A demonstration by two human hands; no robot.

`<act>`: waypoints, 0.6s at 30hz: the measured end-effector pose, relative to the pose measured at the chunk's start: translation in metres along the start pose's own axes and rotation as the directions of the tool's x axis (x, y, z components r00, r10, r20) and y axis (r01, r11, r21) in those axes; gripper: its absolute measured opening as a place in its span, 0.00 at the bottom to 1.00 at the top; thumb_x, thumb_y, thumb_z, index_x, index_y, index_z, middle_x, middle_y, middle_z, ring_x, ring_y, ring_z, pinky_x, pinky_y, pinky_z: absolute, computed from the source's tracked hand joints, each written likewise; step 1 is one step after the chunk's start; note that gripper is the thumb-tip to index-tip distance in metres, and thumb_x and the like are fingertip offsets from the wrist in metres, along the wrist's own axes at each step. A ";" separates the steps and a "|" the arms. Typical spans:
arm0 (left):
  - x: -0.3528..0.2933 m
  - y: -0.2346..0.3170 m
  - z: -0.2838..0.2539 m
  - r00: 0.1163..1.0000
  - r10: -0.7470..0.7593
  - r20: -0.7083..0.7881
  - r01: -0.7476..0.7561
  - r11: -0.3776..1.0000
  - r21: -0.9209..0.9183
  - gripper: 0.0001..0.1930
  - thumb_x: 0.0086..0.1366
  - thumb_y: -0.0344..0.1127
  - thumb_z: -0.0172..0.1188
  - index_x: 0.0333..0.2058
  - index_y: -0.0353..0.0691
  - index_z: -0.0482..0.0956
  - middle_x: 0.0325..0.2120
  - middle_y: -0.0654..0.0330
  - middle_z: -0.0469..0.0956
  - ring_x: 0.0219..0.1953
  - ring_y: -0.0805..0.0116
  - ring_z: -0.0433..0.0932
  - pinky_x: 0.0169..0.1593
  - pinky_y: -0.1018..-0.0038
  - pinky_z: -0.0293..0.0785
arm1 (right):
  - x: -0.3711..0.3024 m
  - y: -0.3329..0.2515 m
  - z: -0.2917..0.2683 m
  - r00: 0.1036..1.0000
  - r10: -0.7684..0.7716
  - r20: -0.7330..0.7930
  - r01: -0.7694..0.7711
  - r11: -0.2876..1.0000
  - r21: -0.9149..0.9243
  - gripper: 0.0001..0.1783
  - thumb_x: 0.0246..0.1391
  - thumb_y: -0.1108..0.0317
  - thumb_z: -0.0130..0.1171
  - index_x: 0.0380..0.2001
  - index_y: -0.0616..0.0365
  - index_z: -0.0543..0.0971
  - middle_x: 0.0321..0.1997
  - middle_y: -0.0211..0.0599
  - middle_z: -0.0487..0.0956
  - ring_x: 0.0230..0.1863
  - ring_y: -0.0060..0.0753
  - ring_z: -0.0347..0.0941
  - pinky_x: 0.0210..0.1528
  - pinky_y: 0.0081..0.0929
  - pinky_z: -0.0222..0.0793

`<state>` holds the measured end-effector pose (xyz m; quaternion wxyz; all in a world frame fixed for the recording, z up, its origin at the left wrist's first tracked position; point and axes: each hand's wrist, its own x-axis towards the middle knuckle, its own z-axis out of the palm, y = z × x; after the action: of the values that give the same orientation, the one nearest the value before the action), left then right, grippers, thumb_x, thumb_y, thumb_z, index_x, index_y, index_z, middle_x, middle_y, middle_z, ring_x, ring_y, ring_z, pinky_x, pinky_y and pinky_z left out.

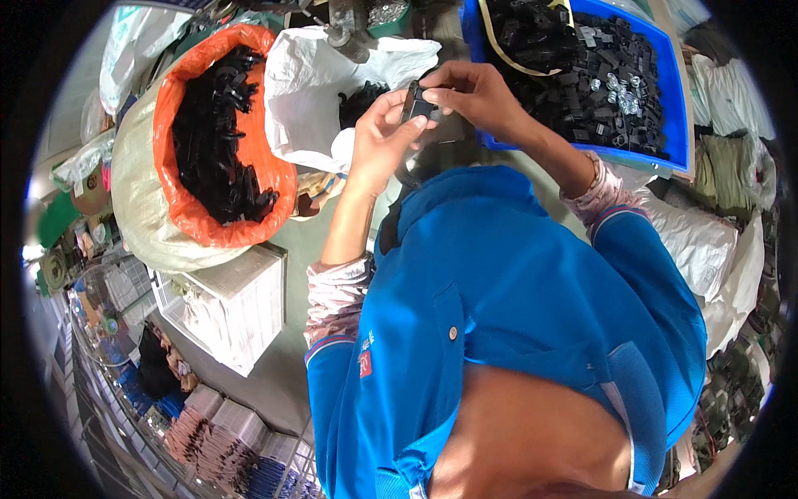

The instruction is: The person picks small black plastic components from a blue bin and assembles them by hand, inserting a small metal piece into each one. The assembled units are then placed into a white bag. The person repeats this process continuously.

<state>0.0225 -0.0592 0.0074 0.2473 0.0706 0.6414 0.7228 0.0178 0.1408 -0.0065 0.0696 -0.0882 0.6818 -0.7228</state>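
Observation:
Both hands meet at the upper middle of the view, over a small black plastic part (411, 101). My left hand (384, 133) grips it from the left between thumb and fingers. From the right, my right hand (475, 96) pinches at the part's upper end with thumb and forefinger; whether a second small piece sits in that pinch is too small to tell. Just left of the hands gapes a white sack (303, 91) with black parts inside. To the right stands a blue bin (680, 125) of small black pieces, with shiny metal bits lying on top.
An orange-lined sack (278, 179) full of black parts stands at the left, near a white plastic crate (241, 324). A metal machine part (342, 33) and a green tray (391, 23) of small metal pieces are at the top. White bags (694, 241) lie at the right.

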 end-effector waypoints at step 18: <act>0.029 0.011 0.047 0.938 0.305 0.165 -0.337 0.690 0.641 0.09 0.61 0.32 0.64 0.33 0.38 0.72 0.29 0.54 0.80 0.24 0.61 0.79 0.26 0.72 0.72 | -0.047 -0.025 -0.036 0.953 0.231 -0.199 -0.187 0.959 0.214 0.09 0.56 0.68 0.65 0.33 0.64 0.81 0.30 0.30 0.81 0.32 0.18 0.77 0.32 0.18 0.70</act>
<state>0.0141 -0.0050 0.0197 0.0904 0.2806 0.8266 0.4795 0.0564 0.1877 0.0145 0.0778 0.0730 0.6178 -0.7791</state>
